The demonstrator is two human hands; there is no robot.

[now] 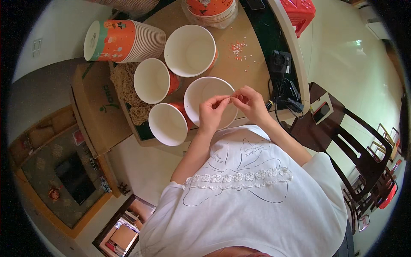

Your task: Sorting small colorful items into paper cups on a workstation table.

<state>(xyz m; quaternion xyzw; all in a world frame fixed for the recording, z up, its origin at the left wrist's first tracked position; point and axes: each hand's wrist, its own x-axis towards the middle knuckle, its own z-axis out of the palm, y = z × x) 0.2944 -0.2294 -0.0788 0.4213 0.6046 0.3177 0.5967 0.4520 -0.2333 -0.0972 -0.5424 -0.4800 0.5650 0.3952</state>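
Note:
Both hands meet fingertip to fingertip over the near right edge of a white-lined paper bucket [204, 89]. My left hand [211, 113] is closed in a pinch, and so is my right hand [251, 106]. Whatever sits between their fingertips is too small to make out. Three more paper buckets with orange outsides stand open side up close by: a large one [188, 50] behind, a smaller one [150, 80] to the left and another [168, 124] at the near left. Small dark spots, perhaps holes, show on their inner walls.
Small orange and white beads [238, 50] lie scattered on the brown tabletop [250, 77]. A stack of orange-printed buckets [143, 40] lies sideways at far left, above tangled beige cord [128, 85]. Black adapters with cables [282, 90] line the right edge. A dark chair [364, 141] stands beyond.

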